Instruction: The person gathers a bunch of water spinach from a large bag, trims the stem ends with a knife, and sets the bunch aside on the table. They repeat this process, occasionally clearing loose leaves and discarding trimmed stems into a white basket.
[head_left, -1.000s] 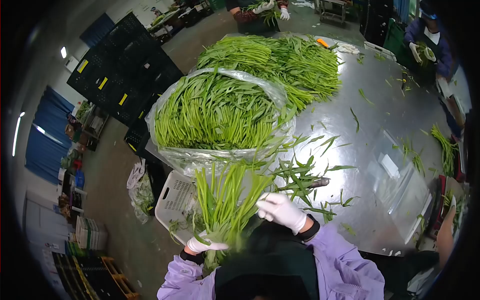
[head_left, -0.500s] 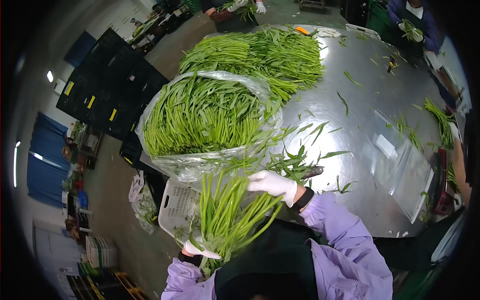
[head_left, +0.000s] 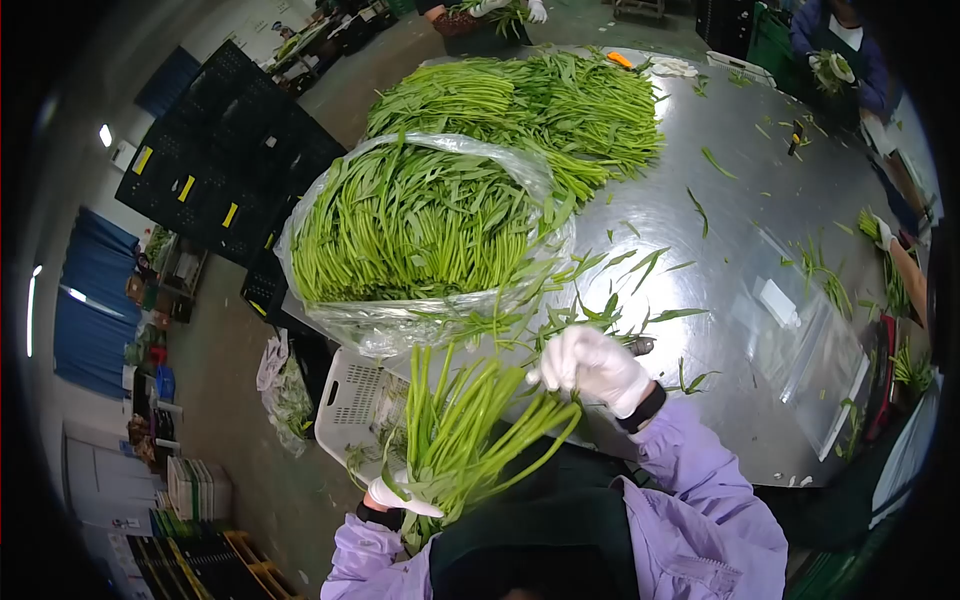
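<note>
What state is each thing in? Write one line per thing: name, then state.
bunch of stems: held upright, fanned out.
left hand: gloved, shut on the bunch's base.
right hand: gloved, curled shut at the bunch's tips.
plastic bag: open, filled with stems.
loose pile: heaped, unbagged.
table: strewn with leaf scraps.
white basket: beside the table, some greens in it.

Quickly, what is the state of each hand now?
Left hand: closed around the bunch of green stems.
Right hand: curled shut at stem tips; grip unclear.
</note>
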